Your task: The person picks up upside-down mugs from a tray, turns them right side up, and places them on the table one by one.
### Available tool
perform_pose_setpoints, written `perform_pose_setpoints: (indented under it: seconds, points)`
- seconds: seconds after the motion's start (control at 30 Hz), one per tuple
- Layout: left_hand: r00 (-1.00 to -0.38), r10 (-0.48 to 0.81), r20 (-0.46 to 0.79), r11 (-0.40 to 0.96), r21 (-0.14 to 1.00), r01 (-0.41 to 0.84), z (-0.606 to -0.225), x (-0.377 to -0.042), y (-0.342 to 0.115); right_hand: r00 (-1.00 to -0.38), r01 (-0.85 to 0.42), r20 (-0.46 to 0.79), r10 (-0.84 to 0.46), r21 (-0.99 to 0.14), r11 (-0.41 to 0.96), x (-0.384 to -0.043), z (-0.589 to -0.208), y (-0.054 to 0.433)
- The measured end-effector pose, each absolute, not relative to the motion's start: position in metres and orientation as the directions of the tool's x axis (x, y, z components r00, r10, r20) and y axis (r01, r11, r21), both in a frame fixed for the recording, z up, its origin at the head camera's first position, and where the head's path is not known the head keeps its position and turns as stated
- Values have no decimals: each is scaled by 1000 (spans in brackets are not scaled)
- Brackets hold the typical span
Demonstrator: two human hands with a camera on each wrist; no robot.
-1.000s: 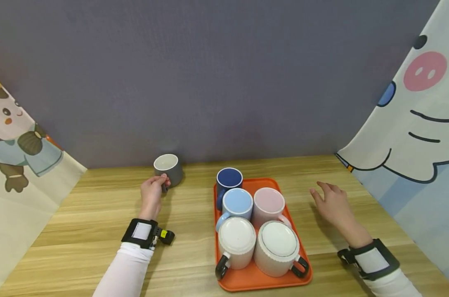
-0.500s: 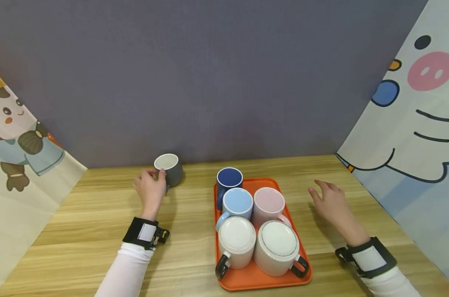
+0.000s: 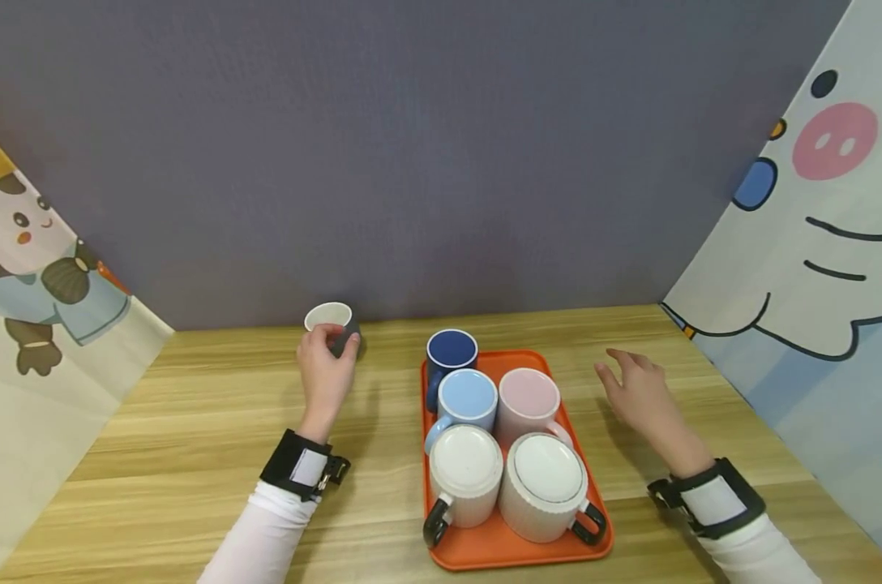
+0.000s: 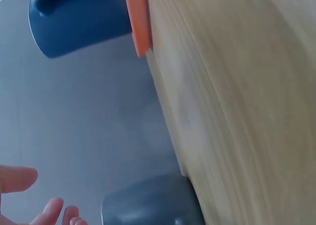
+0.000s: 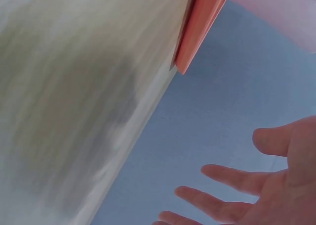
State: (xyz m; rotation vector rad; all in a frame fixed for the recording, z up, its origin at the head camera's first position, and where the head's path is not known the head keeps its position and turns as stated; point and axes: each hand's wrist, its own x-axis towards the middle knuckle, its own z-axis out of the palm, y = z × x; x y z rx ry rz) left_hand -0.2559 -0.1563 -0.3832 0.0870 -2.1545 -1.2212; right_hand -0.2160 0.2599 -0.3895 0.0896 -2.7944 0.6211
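A dark grey mug (image 3: 349, 326) with a pale top stands at the back left of the table, near the grey wall. Right in front of it is my left hand (image 3: 324, 371), thumb and fingers spread apart and partly covering the mug. In the left wrist view, the thumb (image 4: 17, 179) and fingertips appear clear of the mug (image 4: 153, 202); its handle is hidden. On the other side, my right hand (image 3: 644, 399) hovers to the right of the orange tray (image 3: 517, 558), holding nothing. Its fingers (image 5: 229, 178) are extended and separated in the right wrist view.
Several mugs crowd the tray: dark blue (image 3: 451, 349), light blue (image 3: 468, 395), pink (image 3: 529, 395) and two white ones with black handles, the left (image 3: 466, 464) and the right (image 3: 546, 472). Grey wall (image 3: 441, 162) backs the wooden table (image 3: 193, 438); printed curtains flank both sides.
My left hand, which pinched the mug's handle a second ago, let go, shifted to the mug's left, then came right in front of it. My right hand drifted slightly left.
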Motion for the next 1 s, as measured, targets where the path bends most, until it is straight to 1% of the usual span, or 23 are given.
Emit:
perform_pose_setpoints:
  seconds: [0.27,0.53,0.73,1.0]
  points:
    - [-830,-290,476,557,790,258,-386,-249,-139,-963,-124,269,-8,-418,900,-219,-385,249]
    - [-856,-233,462,547,790,277,-386,-242,-125,-951,-159,308,-25,-417,895,-223,-384,242]
    - [-856,-200,477,558,774,300,-387,-239,-115,-949,-172,315,-34,-423,889,-226,-383,238]
    - [-869,-123,479,569,752,333,-391,-238,-104,-945,-177,325,-33,-425,888,-229,-382,233]
